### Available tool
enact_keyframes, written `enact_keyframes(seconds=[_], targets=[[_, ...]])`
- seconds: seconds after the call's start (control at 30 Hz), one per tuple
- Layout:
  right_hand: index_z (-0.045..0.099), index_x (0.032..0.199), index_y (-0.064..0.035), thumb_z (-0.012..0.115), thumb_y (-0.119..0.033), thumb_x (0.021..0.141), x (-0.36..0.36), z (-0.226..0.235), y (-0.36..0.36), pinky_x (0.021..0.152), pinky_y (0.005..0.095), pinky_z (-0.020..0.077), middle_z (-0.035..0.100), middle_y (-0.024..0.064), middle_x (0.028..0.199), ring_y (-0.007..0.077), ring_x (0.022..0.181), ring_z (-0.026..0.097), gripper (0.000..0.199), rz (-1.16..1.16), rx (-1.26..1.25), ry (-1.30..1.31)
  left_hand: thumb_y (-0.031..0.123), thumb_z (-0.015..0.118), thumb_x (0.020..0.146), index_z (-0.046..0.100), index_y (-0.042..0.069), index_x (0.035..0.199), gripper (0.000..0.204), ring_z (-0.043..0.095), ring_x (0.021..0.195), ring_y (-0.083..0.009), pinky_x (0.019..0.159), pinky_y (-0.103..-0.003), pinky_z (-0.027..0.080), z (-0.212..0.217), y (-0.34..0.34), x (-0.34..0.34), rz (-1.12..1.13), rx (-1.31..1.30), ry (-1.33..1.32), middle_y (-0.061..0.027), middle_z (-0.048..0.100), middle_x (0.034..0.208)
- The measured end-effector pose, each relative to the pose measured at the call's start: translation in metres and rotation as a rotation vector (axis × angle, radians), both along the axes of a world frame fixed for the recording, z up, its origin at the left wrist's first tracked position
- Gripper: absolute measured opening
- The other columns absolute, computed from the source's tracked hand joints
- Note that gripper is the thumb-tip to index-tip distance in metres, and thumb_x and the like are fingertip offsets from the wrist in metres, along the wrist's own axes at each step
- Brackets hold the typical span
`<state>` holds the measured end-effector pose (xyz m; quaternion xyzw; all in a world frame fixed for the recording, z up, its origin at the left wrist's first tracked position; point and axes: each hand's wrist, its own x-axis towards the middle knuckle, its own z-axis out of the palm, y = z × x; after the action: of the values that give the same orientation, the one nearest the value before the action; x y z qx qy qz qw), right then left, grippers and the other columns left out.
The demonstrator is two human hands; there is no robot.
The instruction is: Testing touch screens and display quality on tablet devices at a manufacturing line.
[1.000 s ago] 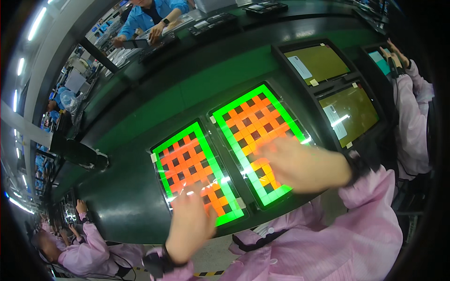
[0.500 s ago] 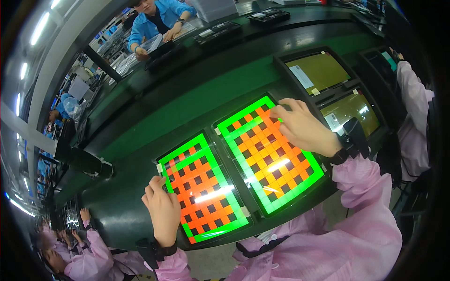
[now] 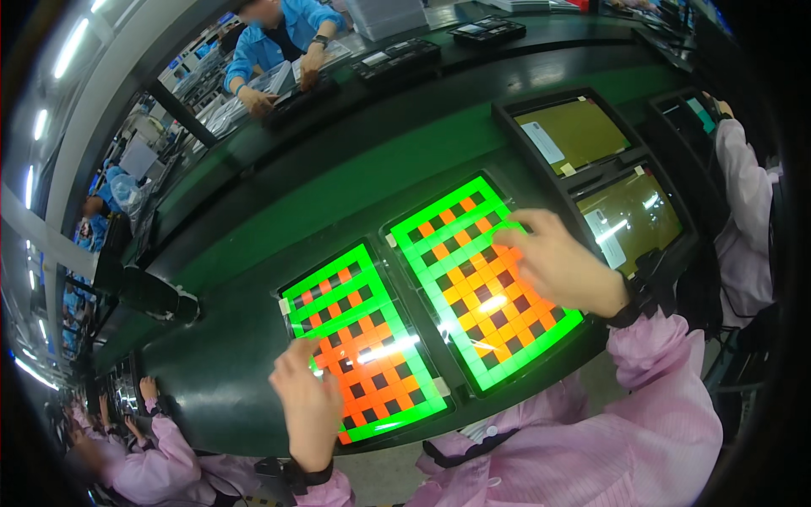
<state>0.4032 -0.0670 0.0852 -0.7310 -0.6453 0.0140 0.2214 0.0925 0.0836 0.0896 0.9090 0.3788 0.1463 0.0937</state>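
Observation:
Two flat tablet-like screens lie side by side, showing green rows and borders round orange and dark squares. My left hand (image 3: 306,406) is at the left edge of the left screen (image 3: 359,334), its forefinger reaching onto the glass. Its loosely bent fingers are a little smeared and show nothing held. My right hand (image 3: 573,269) reaches over the right edge of the right screen (image 3: 477,275). Its forefinger points at the end of a green row, the other fingers loosely bent, and nothing shows in its grasp. Black bands circle both wrists.
A black tray (image 3: 545,165) with two dull yellowish screens stands at the right. Across the green-and-black bench (image 3: 338,190), a person in blue (image 3: 283,51) handles dark parts. Another pink sleeve (image 3: 743,220) is at far right. A black cylindrical object (image 3: 156,296) stands left.
Both hands have moved down along their screens, toward me. Another green row now crosses each pattern. The person opposite has shifted their hands.

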Motion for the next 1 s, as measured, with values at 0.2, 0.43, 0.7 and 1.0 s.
enact_keyframes(seconds=[0.2,0.43,0.7,1.0], targets=[[0.052,0.112,-0.0004,0.057,-0.011,0.081,-0.035,-0.004,0.007,0.101,0.05,0.0321,0.053,0.0104,0.117,0.0375,0.119,0.039,0.034,0.31,-0.049,0.001,0.0,0.053,0.075,0.049,0.0,0.122,0.047,0.044,0.111,-0.0315,0.093,-0.041,0.031,0.001,-0.021,0.02,-0.249,-0.095,0.029,-0.0146,0.049,0.117],[0.057,0.107,-0.0001,0.058,-0.007,0.078,-0.013,0.004,-0.024,0.097,0.0466,0.0354,0.055,0.0138,0.113,0.0373,0.114,0.042,0.03,0.099,0.036,-0.092,-0.003,0.054,0.074,0.049,0.001,0.123,0.049,0.044,0.11,-0.0324,0.094,-0.042,0.031,0.0,-0.025,-0.013,-0.086,0.054,-0.007,-0.0163,0.05,0.117],[0.054,0.115,-0.0064,0.055,-0.004,0.078,-0.023,0.003,-0.039,0.104,0.0508,0.0305,0.052,0.0189,0.115,0.0374,0.119,0.041,0.037,0.124,-0.084,0.121,0.001,0.055,0.071,0.053,0.003,0.118,0.047,0.047,0.109,-0.0296,0.091,-0.042,0.031,-0.005,-0.043,-0.03,-0.065,0.034,0.053,-0.0104,0.053,0.114],[0.056,0.11,-0.0073,0.059,-0.012,0.075,-0.049,-0.002,-0.045,0.099,0.0503,0.0333,0.054,0.0151,0.113,0.0381,0.112,0.043,0.036,0.298,-0.036,0.191,0.004,0.057,0.076,0.046,0.002,0.123,0.049,0.045,0.114,-0.0338,0.096,-0.045,0.031,-0.003,-0.063,-0.02,-0.269,-0.072,0.029,-0.0159,0.053,0.118]])
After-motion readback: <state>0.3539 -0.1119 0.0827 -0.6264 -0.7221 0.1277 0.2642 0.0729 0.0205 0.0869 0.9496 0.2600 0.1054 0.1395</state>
